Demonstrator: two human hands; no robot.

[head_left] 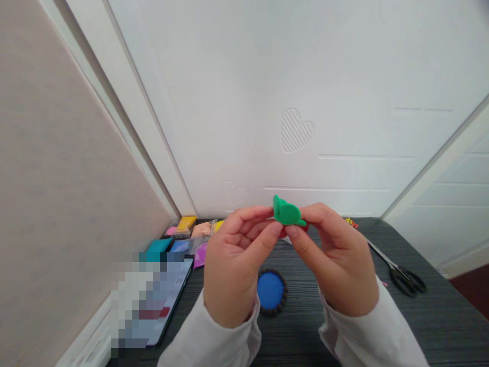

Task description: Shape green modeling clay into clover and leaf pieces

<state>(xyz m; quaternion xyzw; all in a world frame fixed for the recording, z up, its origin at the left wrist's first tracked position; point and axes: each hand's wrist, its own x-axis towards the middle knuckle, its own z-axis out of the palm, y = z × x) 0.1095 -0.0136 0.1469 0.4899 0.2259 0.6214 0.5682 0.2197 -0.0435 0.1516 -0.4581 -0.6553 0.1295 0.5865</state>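
A small green clay piece (290, 214) with thin rounded, petal-like flaps is held up above the table between both hands. My left hand (239, 260) pinches its left side between thumb and fingers. From the right, my right hand (336, 255) grips its edge with thumb and forefinger. Beneath the hands, on the dark table, lies a blue disc (270, 289) ringed by a dark bumpy border. The undersides of the fingers and the back of the green piece are hidden.
Packets of coloured clay, among them a yellow one (187, 223) and a purple one (200, 256), lie at the back left beside a tablet-like screen (173, 285). Black-handled scissors (405, 279) rest on the dark table (305, 326) at right. Behind stands a white panel (248, 102).
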